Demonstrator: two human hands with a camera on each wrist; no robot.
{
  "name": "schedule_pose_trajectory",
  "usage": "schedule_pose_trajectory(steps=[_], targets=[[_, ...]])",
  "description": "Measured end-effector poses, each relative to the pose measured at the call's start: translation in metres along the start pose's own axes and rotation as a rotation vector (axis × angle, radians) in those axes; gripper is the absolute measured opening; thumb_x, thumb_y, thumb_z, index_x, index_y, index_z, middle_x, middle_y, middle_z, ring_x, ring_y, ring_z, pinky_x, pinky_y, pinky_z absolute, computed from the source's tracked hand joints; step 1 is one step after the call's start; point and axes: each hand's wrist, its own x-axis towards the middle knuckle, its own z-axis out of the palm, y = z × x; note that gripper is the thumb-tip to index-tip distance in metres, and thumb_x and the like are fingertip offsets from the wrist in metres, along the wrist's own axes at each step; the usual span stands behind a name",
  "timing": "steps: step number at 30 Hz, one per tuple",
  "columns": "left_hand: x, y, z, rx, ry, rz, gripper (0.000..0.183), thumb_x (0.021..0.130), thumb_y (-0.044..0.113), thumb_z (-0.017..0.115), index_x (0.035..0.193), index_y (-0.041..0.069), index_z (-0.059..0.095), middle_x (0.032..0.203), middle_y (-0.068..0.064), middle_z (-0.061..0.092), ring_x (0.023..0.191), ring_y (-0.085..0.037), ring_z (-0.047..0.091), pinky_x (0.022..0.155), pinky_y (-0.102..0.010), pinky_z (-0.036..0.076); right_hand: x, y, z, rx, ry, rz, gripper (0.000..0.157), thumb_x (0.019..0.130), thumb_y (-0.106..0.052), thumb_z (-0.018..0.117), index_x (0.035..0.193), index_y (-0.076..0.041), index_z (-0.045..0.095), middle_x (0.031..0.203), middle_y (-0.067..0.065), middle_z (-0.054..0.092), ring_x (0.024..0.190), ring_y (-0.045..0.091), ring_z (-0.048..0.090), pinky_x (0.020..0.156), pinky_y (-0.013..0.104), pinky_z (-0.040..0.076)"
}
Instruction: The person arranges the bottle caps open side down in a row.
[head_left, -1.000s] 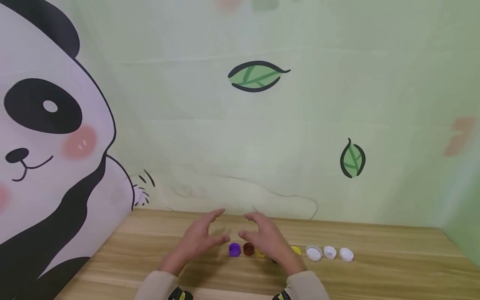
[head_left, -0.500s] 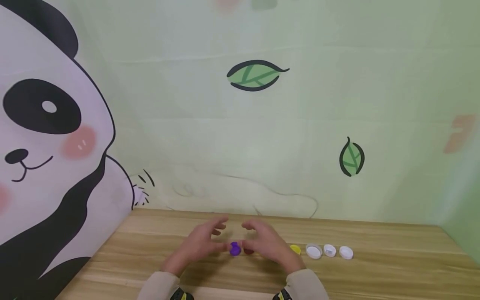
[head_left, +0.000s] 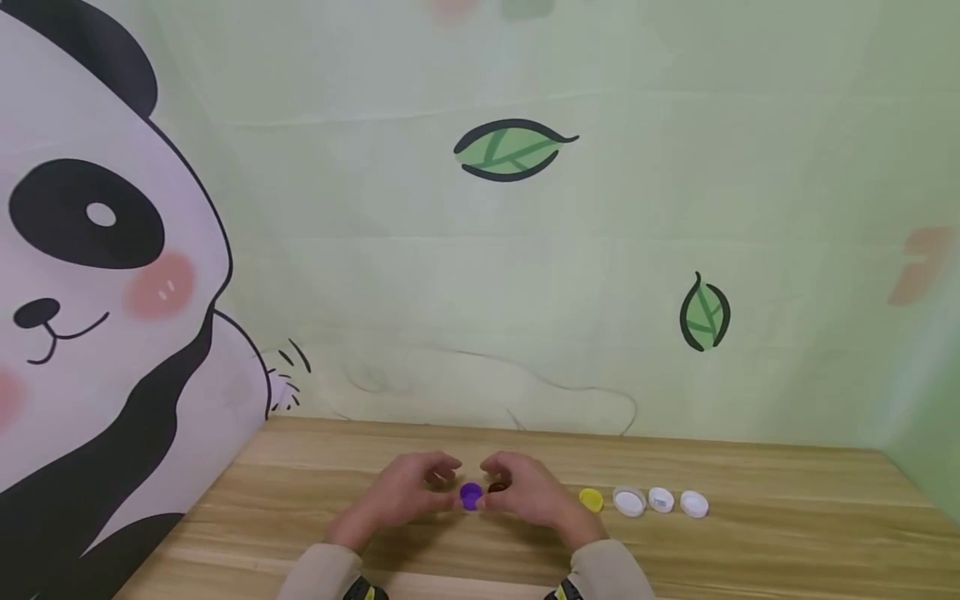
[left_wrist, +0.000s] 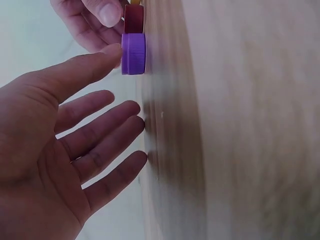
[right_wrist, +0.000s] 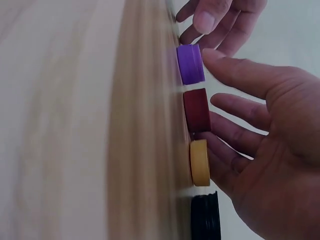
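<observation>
A purple bottle cap [head_left: 471,497] sits on the wooden table between the two hands. My left hand [head_left: 405,492] is to its left, fingers loosely bent and spread, with the thumb tip at the cap's edge in the left wrist view. My right hand [head_left: 531,493] is on the other side, its thumb [right_wrist: 240,72] also close against the purple cap. Whether either thumb touches it I cannot tell. The right fingers reach behind a dark red cap [right_wrist: 197,110] and an orange-yellow cap [right_wrist: 200,162]. Neither hand grips anything.
Below the orange-yellow cap in the right wrist view is a black cap [right_wrist: 205,217]. Farther right along the row lie a yellow cap [head_left: 591,500] and white caps [head_left: 629,502], [head_left: 661,499], [head_left: 694,503]. A printed green backdrop [head_left: 420,275] stands behind the table [head_left: 787,533].
Both hands have lowered toward the table, and their thumbs have come in to the purple cap from either side. The fingers are more bent than a second ago.
</observation>
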Motion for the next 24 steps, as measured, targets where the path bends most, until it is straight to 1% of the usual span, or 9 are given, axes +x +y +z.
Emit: schedule_pose_trajectory(steps=[5, 8, 13, 18, 24], targets=[[0.001, -0.001, 0.001, 0.013, -0.013, 0.013, 0.042, 0.086, 0.016, 0.088, 0.121, -0.002, 0.073, 0.104, -0.010, 0.077, 0.095, -0.025, 0.073, 0.086, -0.043, 0.059, 0.002, 0.001, 0.004, 0.001, -0.003, -0.001, 0.051, 0.085, -0.008, 0.088, 0.129, 0.007, 0.066, 0.117, 0.018, 0.072, 0.109, 0.037, 0.068, 0.099, 0.058, 0.052], [0.001, -0.001, 0.003, 0.007, -0.019, 0.005, 0.037, 0.086, 0.016, 0.088, 0.117, -0.001, 0.075, 0.100, -0.008, 0.077, 0.091, -0.021, 0.072, 0.083, -0.038, 0.059, 0.003, 0.001, 0.006, -0.016, -0.004, -0.004, 0.048, 0.085, -0.008, 0.088, 0.126, 0.006, 0.068, 0.117, 0.017, 0.071, 0.108, 0.035, 0.068, 0.098, 0.056, 0.053], [0.001, 0.000, 0.007, -0.018, -0.025, -0.016, 0.031, 0.086, 0.013, 0.088, 0.113, 0.002, 0.077, 0.098, -0.005, 0.077, 0.088, -0.019, 0.071, 0.079, -0.037, 0.059, 0.004, 0.000, 0.008, -0.042, 0.005, -0.003, 0.037, 0.085, -0.006, 0.088, 0.117, 0.003, 0.072, 0.110, 0.012, 0.069, 0.102, 0.029, 0.066, 0.094, 0.049, 0.054], [0.002, 0.004, 0.009, -0.050, -0.043, -0.018, 0.026, 0.086, 0.010, 0.087, 0.110, 0.005, 0.078, 0.096, -0.002, 0.077, 0.087, -0.018, 0.071, 0.077, -0.037, 0.058, 0.004, -0.002, 0.009, -0.056, 0.015, 0.010, 0.024, 0.087, -0.005, 0.087, 0.107, -0.003, 0.075, 0.103, 0.006, 0.064, 0.098, 0.022, 0.060, 0.089, 0.044, 0.052], [0.003, 0.004, 0.009, -0.038, -0.036, 0.008, 0.026, 0.086, 0.007, 0.086, 0.111, 0.003, 0.078, 0.097, -0.004, 0.077, 0.087, -0.018, 0.071, 0.079, -0.035, 0.058, 0.006, 0.001, 0.014, -0.085, 0.047, -0.030, 0.020, 0.085, -0.006, 0.088, 0.101, -0.004, 0.076, 0.098, 0.003, 0.065, 0.096, 0.021, 0.059, 0.087, 0.040, 0.050]])
